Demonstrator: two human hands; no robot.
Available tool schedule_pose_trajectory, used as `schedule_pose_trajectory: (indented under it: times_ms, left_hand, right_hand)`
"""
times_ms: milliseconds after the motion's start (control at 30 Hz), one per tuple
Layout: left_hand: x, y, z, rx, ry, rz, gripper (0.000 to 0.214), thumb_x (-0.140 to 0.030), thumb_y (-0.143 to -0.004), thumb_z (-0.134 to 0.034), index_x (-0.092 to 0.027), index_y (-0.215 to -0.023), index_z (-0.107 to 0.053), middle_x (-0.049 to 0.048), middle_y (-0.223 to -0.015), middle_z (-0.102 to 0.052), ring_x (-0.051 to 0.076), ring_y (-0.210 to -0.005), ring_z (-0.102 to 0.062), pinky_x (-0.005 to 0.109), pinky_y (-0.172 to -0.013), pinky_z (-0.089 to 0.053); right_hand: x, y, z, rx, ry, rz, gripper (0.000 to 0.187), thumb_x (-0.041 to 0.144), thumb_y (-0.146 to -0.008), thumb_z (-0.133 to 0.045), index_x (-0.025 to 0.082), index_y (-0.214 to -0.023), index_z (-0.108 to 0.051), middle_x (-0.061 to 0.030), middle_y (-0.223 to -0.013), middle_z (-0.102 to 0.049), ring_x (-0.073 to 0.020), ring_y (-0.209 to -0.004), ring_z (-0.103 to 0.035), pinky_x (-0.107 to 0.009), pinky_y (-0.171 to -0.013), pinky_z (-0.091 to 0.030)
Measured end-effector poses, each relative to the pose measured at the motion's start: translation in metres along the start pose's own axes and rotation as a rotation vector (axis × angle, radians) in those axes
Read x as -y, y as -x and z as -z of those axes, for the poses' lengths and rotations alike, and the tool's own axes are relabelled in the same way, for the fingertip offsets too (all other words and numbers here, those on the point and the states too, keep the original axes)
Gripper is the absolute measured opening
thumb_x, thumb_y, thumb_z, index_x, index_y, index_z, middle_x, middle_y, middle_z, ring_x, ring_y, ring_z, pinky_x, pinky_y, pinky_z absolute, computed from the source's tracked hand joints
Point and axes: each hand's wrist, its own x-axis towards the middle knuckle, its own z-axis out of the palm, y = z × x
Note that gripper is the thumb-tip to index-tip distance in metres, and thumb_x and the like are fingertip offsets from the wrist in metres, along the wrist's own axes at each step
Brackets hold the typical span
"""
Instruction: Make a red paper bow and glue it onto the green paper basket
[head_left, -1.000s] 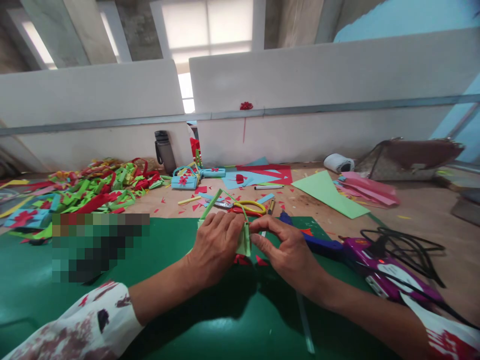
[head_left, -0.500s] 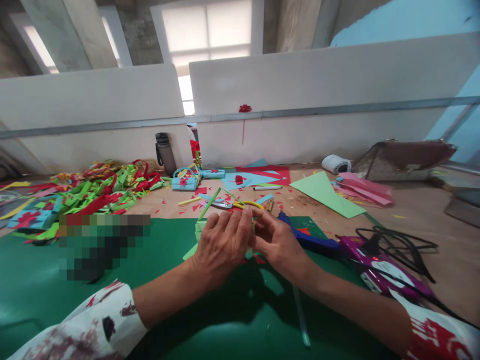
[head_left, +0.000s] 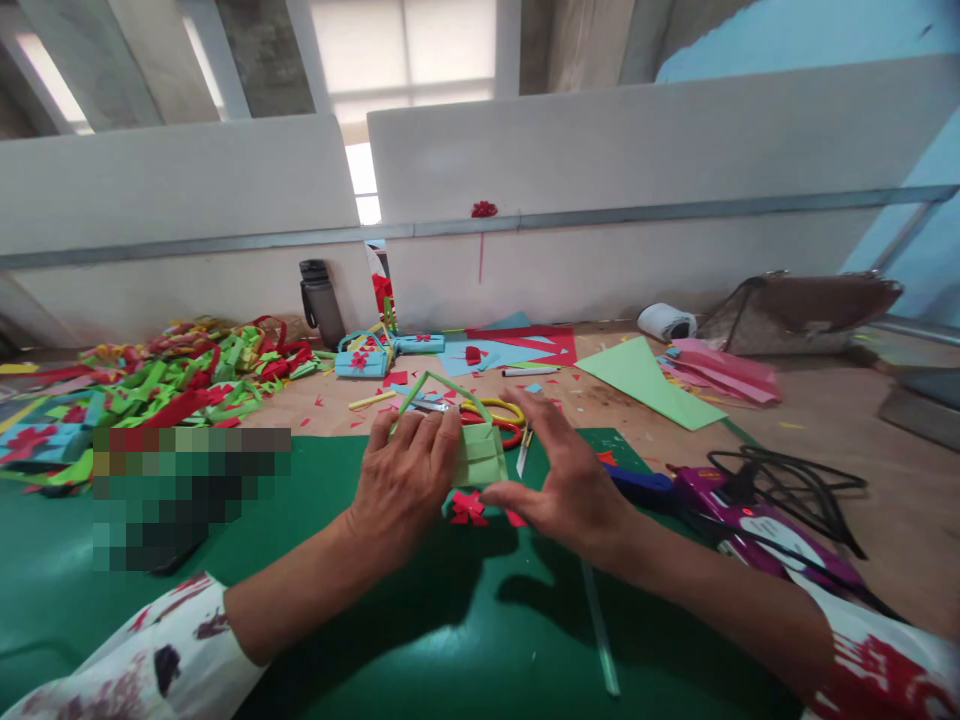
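Observation:
My left hand (head_left: pixel 401 475) is closed on the left side of a small light green paper basket (head_left: pixel 480 455) with a thin green handle loop (head_left: pixel 442 385) above it. The basket stands on the dark green cutting mat (head_left: pixel 315 620). My right hand (head_left: pixel 566 480) hovers just right of the basket, fingers spread, thumb stretched toward it, holding nothing. A red paper flower (head_left: pixel 469 507) lies on the mat just below the basket, between my hands.
Yellow-handled scissors (head_left: pixel 499 410) lie behind the basket. A purple glue gun (head_left: pixel 757 520) with black cord (head_left: pixel 795 480) lies at the right. A pile of coloured paper strips (head_left: pixel 172 375) is at the left, blue paper baskets (head_left: pixel 367 357), a dark bottle (head_left: pixel 319 300) and a green sheet (head_left: pixel 645 380) farther back.
My right hand has let go of the basket and opened to its right. The basket now faces me flat, and the red flower under it has come into view.

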Motion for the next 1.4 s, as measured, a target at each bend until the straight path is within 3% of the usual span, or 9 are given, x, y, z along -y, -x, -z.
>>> schedule_pose_trajectory:
  times_ms: [100, 233, 367, 467, 600, 733, 833, 933, 1400]
  left_hand:
    - [-0.006, -0.002, 0.0, 0.004, 0.003, -0.025, 0.026, -0.012, -0.091, -0.042, -0.01, -0.115, -0.049, 0.0128, -0.099, -0.067, 0.027, -0.091, -0.06, 0.042, -0.084, -0.037]
    - [-0.017, -0.005, -0.001, -0.004, 0.014, -0.052, 0.027, -0.01, -0.092, -0.039, -0.008, -0.117, -0.05, 0.013, -0.101, -0.066, 0.028, -0.093, -0.059, 0.043, -0.085, -0.038]
    - [-0.019, -0.005, 0.001, -0.043, 0.025, -0.078, 0.029, -0.012, -0.092, -0.044, -0.009, -0.12, -0.05, 0.0124, -0.105, -0.067, 0.028, -0.098, -0.059, 0.046, -0.09, -0.037]
    - [-0.007, -0.002, 0.007, -0.149, 0.119, -0.107, 0.042, -0.027, -0.091, -0.053, -0.014, -0.13, -0.043, 0.015, -0.123, -0.06, 0.033, -0.12, -0.048, 0.058, -0.106, -0.02]
    - [0.017, 0.005, 0.012, -0.281, 0.47, 0.187, 0.075, -0.049, -0.077, -0.069, -0.02, -0.136, -0.034, 0.0164, -0.13, -0.052, 0.032, -0.126, -0.043, 0.057, -0.107, -0.024]
    - [0.025, 0.008, 0.007, -0.064, 1.046, 0.506, 0.073, -0.047, -0.069, -0.076, -0.019, -0.127, -0.044, 0.0147, -0.126, -0.054, 0.029, -0.117, -0.052, 0.047, -0.099, -0.041]
    - [0.018, 0.007, 0.003, 0.176, 1.481, 0.581, 0.073, -0.044, -0.062, -0.081, -0.018, -0.121, -0.049, 0.0126, -0.117, -0.061, 0.028, -0.107, -0.059, 0.043, -0.092, -0.047]
    - [0.01, 0.004, 0.002, 0.237, 1.764, 0.651, 0.066, -0.036, -0.061, -0.083, -0.017, -0.116, -0.052, 0.0088, -0.105, -0.066, 0.024, -0.092, -0.065, 0.038, -0.083, -0.052]
    - [0.0, 0.002, 0.004, 0.212, 1.793, 0.771, 0.059, -0.03, -0.059, -0.084, -0.015, -0.108, -0.056, 0.0059, -0.097, -0.068, 0.021, -0.088, -0.064, 0.032, -0.077, -0.052]
  right_hand:
    - [0.005, 0.004, -0.002, 0.053, 0.378, 0.261, 0.064, 0.027, -0.075, -0.069, 0.01, -0.131, -0.042, -0.0203, -0.13, -0.055, -0.0358, -0.13, -0.038, -0.059, -0.106, -0.018]
    - [0.006, 0.005, -0.007, 0.076, 0.55, 0.262, 0.047, 0.017, -0.078, -0.058, 0.01, -0.123, -0.048, -0.0177, -0.12, -0.062, -0.0362, -0.125, -0.044, -0.06, -0.103, -0.015]
    - [0.001, 0.003, -0.005, 0.047, 0.58, 0.258, 0.031, 0.015, -0.081, -0.054, 0.014, -0.112, -0.054, -0.0157, -0.11, -0.067, -0.0352, -0.12, -0.048, -0.058, -0.101, -0.014]
    - [-0.008, -0.001, 0.0, 0.056, 0.524, 0.213, 0.038, 0.018, -0.076, -0.059, 0.015, -0.113, -0.052, -0.0157, -0.113, -0.065, -0.0351, -0.122, -0.046, -0.058, -0.101, -0.017]
    - [-0.018, -0.009, 0.004, 0.053, 0.36, 0.104, 0.039, 0.024, -0.074, -0.062, 0.018, -0.111, -0.052, -0.0143, -0.113, -0.064, -0.0339, -0.116, -0.05, -0.055, -0.095, -0.029]
    - [-0.018, -0.012, 0.003, 0.088, 0.225, 0.002, 0.041, 0.026, -0.071, -0.064, 0.02, -0.111, -0.054, -0.0114, -0.114, -0.064, -0.0303, -0.107, -0.056, -0.051, -0.093, -0.036]
    - [-0.015, -0.01, 0.001, 0.163, 0.212, 0.026, 0.048, 0.025, -0.07, -0.063, 0.021, -0.117, -0.054, -0.0115, -0.12, -0.062, -0.0308, -0.114, -0.054, -0.054, -0.1, -0.03]
    - [-0.015, -0.008, 0.0, 0.237, 0.221, 0.051, 0.052, 0.021, -0.07, -0.061, 0.018, -0.121, -0.054, -0.0151, -0.124, -0.06, -0.0327, -0.12, -0.05, -0.058, -0.101, -0.027]
    - [-0.008, -0.004, 0.002, 0.244, 0.264, 0.105, 0.052, 0.018, -0.073, -0.061, 0.017, -0.123, -0.049, -0.0147, -0.124, -0.06, -0.0332, -0.123, -0.045, -0.061, -0.101, -0.018]
